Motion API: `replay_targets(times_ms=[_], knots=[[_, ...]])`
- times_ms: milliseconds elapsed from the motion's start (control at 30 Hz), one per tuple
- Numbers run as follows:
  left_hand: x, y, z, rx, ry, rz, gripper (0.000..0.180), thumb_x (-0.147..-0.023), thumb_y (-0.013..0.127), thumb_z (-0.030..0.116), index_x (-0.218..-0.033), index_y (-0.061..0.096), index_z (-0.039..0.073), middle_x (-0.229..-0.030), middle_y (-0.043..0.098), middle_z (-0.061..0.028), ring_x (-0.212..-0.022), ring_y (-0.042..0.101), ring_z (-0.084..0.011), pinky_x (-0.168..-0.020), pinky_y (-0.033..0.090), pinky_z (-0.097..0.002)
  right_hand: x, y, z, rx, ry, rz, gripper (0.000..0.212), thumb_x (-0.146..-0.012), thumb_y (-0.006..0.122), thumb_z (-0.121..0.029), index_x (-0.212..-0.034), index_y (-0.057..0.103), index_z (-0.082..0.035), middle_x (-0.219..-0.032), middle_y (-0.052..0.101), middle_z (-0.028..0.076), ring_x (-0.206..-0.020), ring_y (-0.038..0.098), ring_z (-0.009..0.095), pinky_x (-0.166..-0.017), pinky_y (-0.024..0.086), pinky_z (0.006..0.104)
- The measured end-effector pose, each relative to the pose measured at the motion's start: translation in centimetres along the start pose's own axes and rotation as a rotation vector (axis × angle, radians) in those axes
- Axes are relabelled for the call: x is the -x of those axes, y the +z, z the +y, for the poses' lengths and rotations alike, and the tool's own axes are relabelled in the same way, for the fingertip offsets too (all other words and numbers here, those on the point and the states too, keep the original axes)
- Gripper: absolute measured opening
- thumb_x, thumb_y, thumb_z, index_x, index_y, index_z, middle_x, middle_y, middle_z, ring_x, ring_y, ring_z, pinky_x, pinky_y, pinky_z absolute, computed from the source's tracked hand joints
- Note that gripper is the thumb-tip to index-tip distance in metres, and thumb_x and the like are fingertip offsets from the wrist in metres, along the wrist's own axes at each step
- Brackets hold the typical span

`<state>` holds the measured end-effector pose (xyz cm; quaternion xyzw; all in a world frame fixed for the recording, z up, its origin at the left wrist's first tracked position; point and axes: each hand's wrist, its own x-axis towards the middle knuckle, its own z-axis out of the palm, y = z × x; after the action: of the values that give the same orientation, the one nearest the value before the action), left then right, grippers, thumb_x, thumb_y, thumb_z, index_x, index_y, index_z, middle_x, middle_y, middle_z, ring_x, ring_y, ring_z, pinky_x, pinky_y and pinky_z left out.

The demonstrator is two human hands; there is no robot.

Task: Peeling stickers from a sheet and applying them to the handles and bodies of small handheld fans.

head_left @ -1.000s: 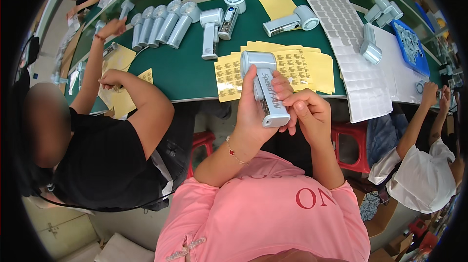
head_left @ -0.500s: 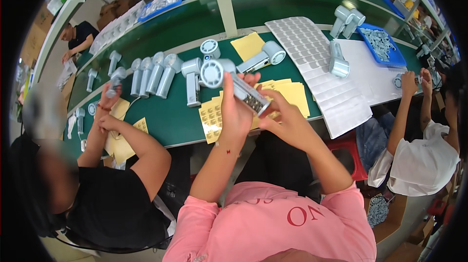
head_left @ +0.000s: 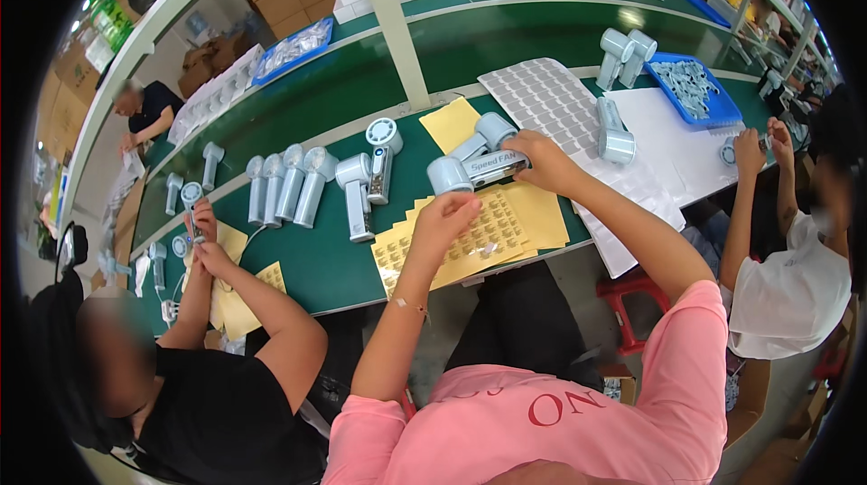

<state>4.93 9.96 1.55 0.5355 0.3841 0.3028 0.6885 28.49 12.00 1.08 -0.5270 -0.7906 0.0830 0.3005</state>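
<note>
My right hand (head_left: pixel 545 160) grips the handle end of a pale blue handheld fan (head_left: pixel 450 175), held tilted above the yellow sticker sheets (head_left: pixel 492 225). Its round head points left, and dark lettering runs along the handle. Just below that head is my left hand (head_left: pixel 447 216), fingers curled and fingertips together; anything pinched there is too small to make out. Directly behind the held fan lies another fan (head_left: pixel 495 127). Two more fans, a near one (head_left: pixel 358 200) and a farther one (head_left: pixel 383 160), stand left of my hands.
A row of several fans (head_left: pixel 291 182) stands farther left. Right of me are a white sheet of grey labels (head_left: pixel 551 106), another fan (head_left: pixel 616 137) and a blue tray (head_left: pixel 695 92) of small parts. Co-workers sit on both sides; a green frame post (head_left: pixel 397 33) rises behind the table.
The fan has turned from slanting down in my left hand to lying across, gripped by my right. My left hand has moved lower, beneath its head. The view has shifted slightly.
</note>
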Motion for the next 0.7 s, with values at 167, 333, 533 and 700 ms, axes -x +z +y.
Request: replay_targets(times_ms=[167, 333, 533, 700], knots=[[-0.2, 0.5, -1.4, -0.905, 0.532, 0.412, 0.02, -0.076, 0.067, 0.014, -0.093, 0.058, 0.008, -0.083, 0.06, -0.0063, -0.073, 0.058, -0.0188, -0.062, 0.046, -0.0297, 0.6, 1.1, -0.7, 0.086, 0.048, -0.091, 0.053, -0.063, 0.063, 0.008, -0.113, 0.052, -0.003, -0.101, 0.053, 0.017, -0.095, 0.053, 0.034, -0.082, 0.044, 0.0393], [-0.2, -0.4, -2.0, -1.013, 0.67, 0.482, 0.019, -0.074, 0.067, 0.015, -0.089, 0.058, 0.008, -0.08, 0.058, -0.0056, -0.073, 0.057, -0.0233, -0.063, 0.045, -0.0339, -1.0, -6.0, 0.3, 0.608, 0.41, 0.2, 0.046, -0.073, 0.067, -0.021, -0.114, 0.053, -0.004, -0.1, 0.058, 0.015, -0.102, 0.054, 0.03, -0.082, 0.046, 0.0391], [1.9, 2.4, -1.4, -0.894, 0.621, 0.352, 0.018, -0.076, 0.066, 0.017, -0.09, 0.059, 0.008, -0.083, 0.061, -0.0051, -0.078, 0.057, -0.024, -0.067, 0.046, -0.0341, -1.2, -7.4, 6.9, 0.655, 1.077, -0.025, 0.058, -0.071, 0.07, -0.043, -0.113, 0.055, -0.006, -0.113, 0.058, 0.012, -0.104, 0.057, 0.028, -0.08, 0.049, 0.0387], [3.8, 4.2, -1.3, -0.742, 0.632, 0.212, 0.019, -0.076, 0.066, 0.013, -0.092, 0.061, 0.006, -0.082, 0.062, -0.0053, -0.074, 0.058, -0.0189, -0.066, 0.046, -0.0295, -0.6, -8.4, 11.4, 0.534, 1.032, -0.04, 0.047, -0.066, 0.071, -0.022, -0.107, 0.058, -0.005, -0.109, 0.059, 0.015, -0.101, 0.058, 0.028, -0.076, 0.051, 0.0387]])
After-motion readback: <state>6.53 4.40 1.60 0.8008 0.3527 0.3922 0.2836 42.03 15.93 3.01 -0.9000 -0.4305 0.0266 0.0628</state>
